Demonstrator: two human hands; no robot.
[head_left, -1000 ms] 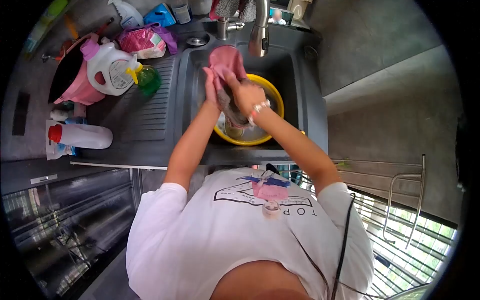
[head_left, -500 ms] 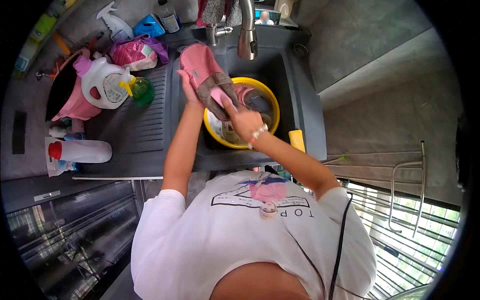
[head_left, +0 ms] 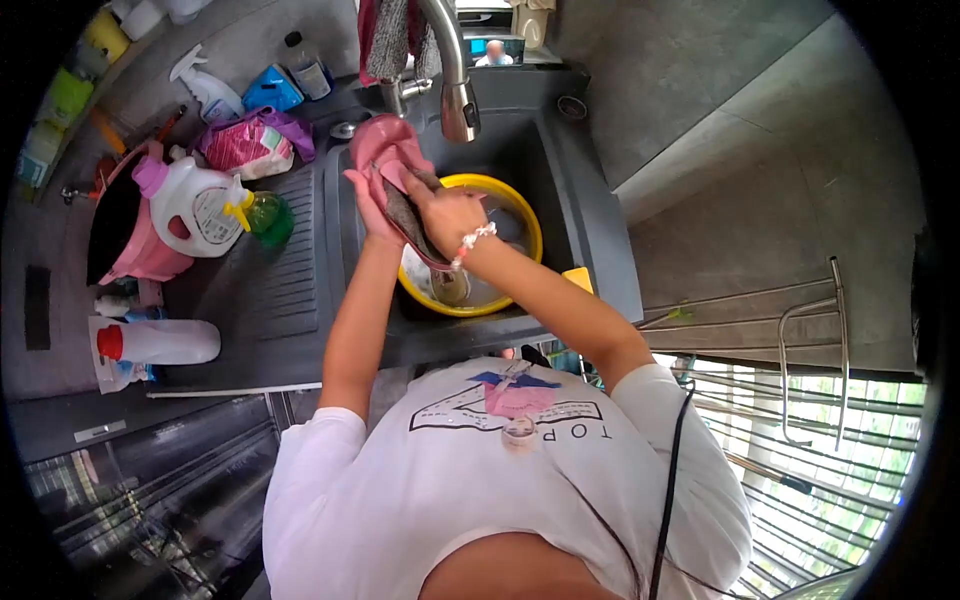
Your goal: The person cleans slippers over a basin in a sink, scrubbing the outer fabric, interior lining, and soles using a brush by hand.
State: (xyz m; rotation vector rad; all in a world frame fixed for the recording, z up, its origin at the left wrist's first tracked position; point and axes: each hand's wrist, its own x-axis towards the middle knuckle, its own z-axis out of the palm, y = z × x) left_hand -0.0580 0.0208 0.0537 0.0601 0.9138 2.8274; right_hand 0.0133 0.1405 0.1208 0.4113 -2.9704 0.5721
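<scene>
Over the sink, a pink and grey slipper (head_left: 400,205) lies tilted across my left hand (head_left: 370,208), which holds it from the side and beneath. My right hand (head_left: 448,218), with a beaded bracelet at its wrist, presses into the grey lining; its fingers are closed round a small pink brush, mostly hidden now. Below both hands a yellow basin (head_left: 533,225) with cloudy water stands in the dark sink (head_left: 560,200). Something grey-brown lies in the water, partly covered by my hands.
A steel faucet (head_left: 459,108) hangs behind the slipper. Left of the sink are a ribbed drainboard (head_left: 285,285), a green spray bottle (head_left: 268,218), a white detergent jug (head_left: 205,215), a pink tub (head_left: 150,245) and a red-capped bottle (head_left: 180,342). A yellow block (head_left: 577,280) sits at the right front edge.
The view has shifted, moving the sink lower and leftward in the picture. The slipper has turned in my left hand, and my right hand has moved over its opening, covering most of the brush.
</scene>
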